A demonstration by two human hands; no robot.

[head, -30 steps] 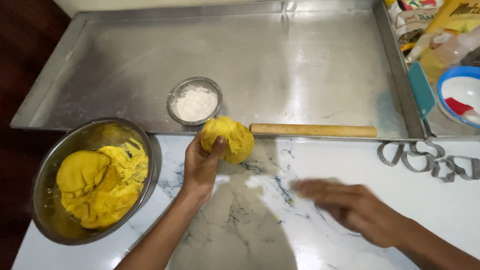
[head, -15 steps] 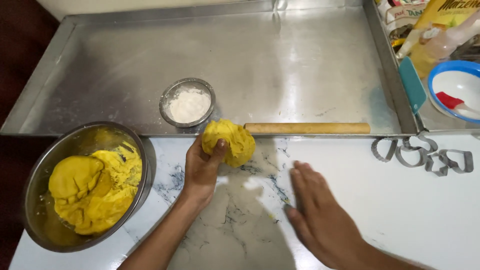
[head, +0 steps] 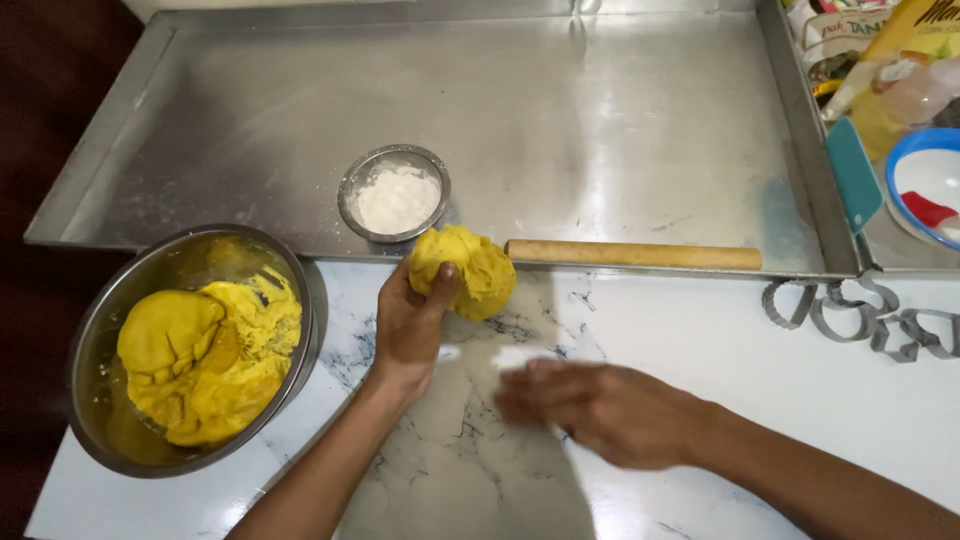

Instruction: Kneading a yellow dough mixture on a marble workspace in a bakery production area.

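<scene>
At frame centre, the left hand [head: 412, 322] cups a soft-looking, probably sticky yellow dough ball [head: 465, 270], best gripped underneath, while the blurred right hand [head: 585, 408] lies flat, fingers together, on the white marble counter [head: 700, 330].

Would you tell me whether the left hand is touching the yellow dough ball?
Touching: the head view shows the left hand wrapped around the yellow dough ball.

Both forearms bare, no sleeves in frame. Left hand [head: 412, 322]: no rings, watch or glove, nails short. Right hand [head: 590, 408]: motion-blurred, bare too, nothing visible on the wrist.
</scene>
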